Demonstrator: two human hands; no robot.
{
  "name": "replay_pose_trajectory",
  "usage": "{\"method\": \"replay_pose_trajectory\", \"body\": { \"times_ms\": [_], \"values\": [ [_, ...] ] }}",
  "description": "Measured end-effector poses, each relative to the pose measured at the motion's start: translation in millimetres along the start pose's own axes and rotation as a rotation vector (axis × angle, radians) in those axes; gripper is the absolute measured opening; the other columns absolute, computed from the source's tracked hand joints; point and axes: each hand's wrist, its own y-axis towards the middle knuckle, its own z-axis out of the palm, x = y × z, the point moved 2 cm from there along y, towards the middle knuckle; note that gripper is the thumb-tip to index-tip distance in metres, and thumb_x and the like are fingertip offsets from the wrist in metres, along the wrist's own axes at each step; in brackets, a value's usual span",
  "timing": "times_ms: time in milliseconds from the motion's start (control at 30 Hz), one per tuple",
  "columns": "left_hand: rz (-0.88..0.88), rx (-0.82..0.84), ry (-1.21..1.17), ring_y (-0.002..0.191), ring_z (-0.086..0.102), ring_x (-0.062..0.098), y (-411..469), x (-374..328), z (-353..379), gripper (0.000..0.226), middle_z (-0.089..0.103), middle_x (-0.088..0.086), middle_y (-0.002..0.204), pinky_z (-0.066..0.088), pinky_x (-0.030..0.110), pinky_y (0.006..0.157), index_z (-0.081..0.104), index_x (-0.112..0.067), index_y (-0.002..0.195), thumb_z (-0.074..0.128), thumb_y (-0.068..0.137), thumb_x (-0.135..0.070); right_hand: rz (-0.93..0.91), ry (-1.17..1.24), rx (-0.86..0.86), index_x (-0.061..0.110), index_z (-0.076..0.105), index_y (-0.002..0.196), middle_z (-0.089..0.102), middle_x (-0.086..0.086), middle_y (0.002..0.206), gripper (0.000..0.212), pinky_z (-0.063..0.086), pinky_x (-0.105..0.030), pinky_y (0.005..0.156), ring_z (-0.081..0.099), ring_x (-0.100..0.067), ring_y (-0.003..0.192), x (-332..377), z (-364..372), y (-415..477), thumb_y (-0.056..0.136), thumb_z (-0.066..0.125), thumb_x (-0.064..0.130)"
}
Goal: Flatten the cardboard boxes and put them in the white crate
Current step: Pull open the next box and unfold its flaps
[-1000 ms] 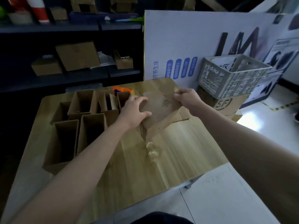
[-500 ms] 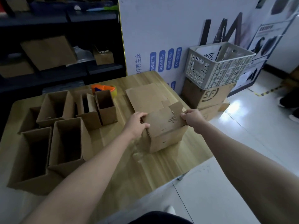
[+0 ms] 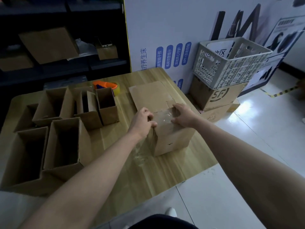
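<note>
Left grip (image 3: 143, 120): a bare hand with its fingers curled over the top left edge of the cardboard box (image 3: 171, 138), clamped on it.
Right grip (image 3: 183, 115): a bare hand on the box's top, fingers bent onto the shiny clear tape (image 3: 165, 117). I cannot tell whether it pinches the tape or only presses it.
Box place: on the right half of the tabletop (image 3: 165, 176), just in front of a flat cardboard piece (image 3: 148, 95).
Box heading: upright with its taped top up and one vertical corner turned toward the person. It looks about as tall as it is wide, so I cannot make out a long axis.
Box marks: one small dark mark on the near face, too small to read.
Loose strip (image 3: 138, 156): clear film trailing from the box's left side onto the tabletop.
Open boxes (image 3: 66, 169): a cluster on the left of the tabletop, mouths up.
Tape dispenser (image 3: 105, 85): orange, behind them.
White crate (image 3: 231, 68): off the tabletop to the right, on a brown carton (image 3: 219, 96) printed "SF".
Board (image 3: 165, 30): white, behind the tabletop, with vertical blue Chinese characters and blue pills, one starting "APP".
</note>
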Motion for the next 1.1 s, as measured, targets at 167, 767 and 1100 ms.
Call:
{"method": "replay_pose_trajectory", "body": {
  "times_ms": [167,767,1100],
  "values": [
    [0.090,0.036,0.200,0.104,0.039,0.015,4.7,-15.8,11.9,0.022,0.051,0.003,0.109,0.035,0.026,0.092,0.063,-0.007,0.103,0.062,0.088,-0.023,0.087,0.165,0.055,0.037,0.037,0.143,0.039,-0.005,0.144,0.074,0.034,-0.041,0.106,0.037,-0.028,0.130,-15.4,-17.1,-1.7,0.082,0.029,-0.006],
    [0.043,0.115,0.313,0.112,0.041,0.025,18.7,-37.3,18.6,0.030,0.050,0.006,0.116,0.037,0.037,0.095,0.053,-0.013,0.099,0.066,0.084,-0.036,0.054,0.196,0.044,0.036,0.038,0.142,0.041,-0.005,0.139,0.072,0.045,-0.029,0.074,0.045,-0.024,0.112,-21.1,-12.3,-4.4,0.084,0.046,-0.007],
    [-0.184,0.286,-0.076,0.123,0.038,0.024,10.0,-4.3,6.0,0.096,0.027,0.004,0.139,0.039,0.040,0.104,0.030,-0.029,0.137,0.084,0.058,-0.034,0.079,0.511,-0.309,0.017,0.038,0.144,0.046,-0.006,0.142,0.068,0.043,-0.028,0.091,0.049,-0.021,0.120,-42.1,-24.1,-3.7,0.086,0.064,0.043]
  ]
}}
